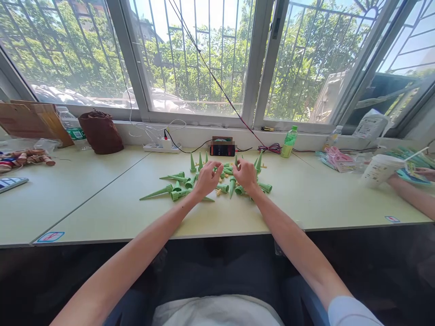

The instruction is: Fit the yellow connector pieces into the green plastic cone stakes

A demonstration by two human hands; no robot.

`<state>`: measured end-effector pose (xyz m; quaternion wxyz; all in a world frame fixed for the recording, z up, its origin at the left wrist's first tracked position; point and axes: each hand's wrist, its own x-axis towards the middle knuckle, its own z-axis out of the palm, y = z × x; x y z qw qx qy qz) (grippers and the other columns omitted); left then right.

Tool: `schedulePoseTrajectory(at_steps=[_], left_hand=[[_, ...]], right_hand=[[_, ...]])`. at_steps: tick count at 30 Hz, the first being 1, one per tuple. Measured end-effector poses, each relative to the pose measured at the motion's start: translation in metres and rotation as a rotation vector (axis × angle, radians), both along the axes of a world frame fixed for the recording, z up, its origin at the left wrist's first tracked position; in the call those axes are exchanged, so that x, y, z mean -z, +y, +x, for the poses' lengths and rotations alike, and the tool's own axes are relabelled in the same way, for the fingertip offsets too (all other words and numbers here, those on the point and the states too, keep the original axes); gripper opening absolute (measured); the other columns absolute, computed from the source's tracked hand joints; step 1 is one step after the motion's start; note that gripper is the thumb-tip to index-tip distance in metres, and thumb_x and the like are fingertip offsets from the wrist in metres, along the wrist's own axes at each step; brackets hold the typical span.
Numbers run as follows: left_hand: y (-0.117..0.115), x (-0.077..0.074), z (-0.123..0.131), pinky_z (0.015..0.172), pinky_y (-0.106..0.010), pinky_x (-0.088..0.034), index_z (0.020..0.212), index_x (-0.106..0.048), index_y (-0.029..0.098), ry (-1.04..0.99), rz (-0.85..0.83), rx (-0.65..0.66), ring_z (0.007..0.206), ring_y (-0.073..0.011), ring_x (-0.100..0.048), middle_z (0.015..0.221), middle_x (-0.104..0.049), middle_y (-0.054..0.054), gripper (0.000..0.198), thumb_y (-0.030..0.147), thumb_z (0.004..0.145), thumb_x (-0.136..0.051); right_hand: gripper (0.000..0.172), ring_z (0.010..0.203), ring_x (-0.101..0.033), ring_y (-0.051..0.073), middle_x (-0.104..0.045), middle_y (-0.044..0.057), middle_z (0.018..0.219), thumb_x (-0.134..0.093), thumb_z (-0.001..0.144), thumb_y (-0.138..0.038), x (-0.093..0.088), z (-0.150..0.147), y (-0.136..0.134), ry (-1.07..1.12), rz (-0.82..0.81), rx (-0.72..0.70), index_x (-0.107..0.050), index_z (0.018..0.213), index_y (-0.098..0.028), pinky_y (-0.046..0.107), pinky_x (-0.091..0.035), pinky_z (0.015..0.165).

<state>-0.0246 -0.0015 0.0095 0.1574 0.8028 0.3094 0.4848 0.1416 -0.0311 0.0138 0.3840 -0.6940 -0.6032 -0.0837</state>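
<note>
Green plastic plant-watering spikes, cone-shaped with wide collars, lie in a loose pile under and around both hands. Several, such as a spike at the back left, stand point up. My left hand is over the middle of the pile, fingers bent, with a gap between thumb and forefinger; nothing shows in it. Close by on the right, my right hand has its fingers closed at a green spike that points upward; its lower part is hidden. Small yellow plastic pieces are scattered among the spikes.
A phone is propped behind the pile. Along the window stand a power strip, a brown bag and a green bottle. At right, another person's arm reaches in beside a white cup.
</note>
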Motion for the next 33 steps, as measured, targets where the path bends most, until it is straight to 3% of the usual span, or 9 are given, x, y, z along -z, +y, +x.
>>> schedulePoseTrajectory(at_steps=[9, 23, 33], left_hand=[[-0.0003, 0.0002, 0.0003, 0.061, -0.025, -0.047, 0.095, -0.061, 0.018, -0.002, 0.003, 0.013, 0.060, -0.0091, -0.050, 0.097, -0.061, -0.005, 0.029, 0.042, 0.095, -0.045], [-0.0012, -0.0005, 0.0006, 0.058, -0.026, -0.044, 0.090, -0.061, 0.018, 0.022, 0.000, 0.012, 0.052, -0.0074, -0.044, 0.094, -0.061, -0.005, 0.029, 0.043, 0.094, -0.045], [-0.0009, 0.0010, 0.0006, 0.058, -0.026, -0.044, 0.088, -0.061, 0.018, 0.020, -0.002, 0.022, 0.054, -0.0082, -0.047, 0.096, -0.062, -0.005, 0.030, 0.043, 0.094, -0.046]], right_hand=[[0.021, 0.085, -0.065, 0.025, -0.070, 0.013, 0.090, -0.050, 0.088, -0.028, 0.0044, 0.0012, 0.0039, -0.062, -0.205, 0.012, -0.066, 0.091, -0.017, 0.029, -0.042, 0.067], [0.025, 0.090, -0.065, 0.028, -0.070, 0.015, 0.094, -0.047, 0.091, -0.032, 0.0073, 0.0024, 0.0070, -0.053, -0.242, 0.000, -0.066, 0.094, -0.016, 0.032, -0.043, 0.068], [0.022, 0.094, -0.064, 0.027, -0.069, 0.015, 0.099, -0.049, 0.092, -0.031, 0.0060, 0.0024, 0.0058, -0.049, -0.302, -0.015, -0.065, 0.097, -0.017, 0.031, -0.043, 0.069]])
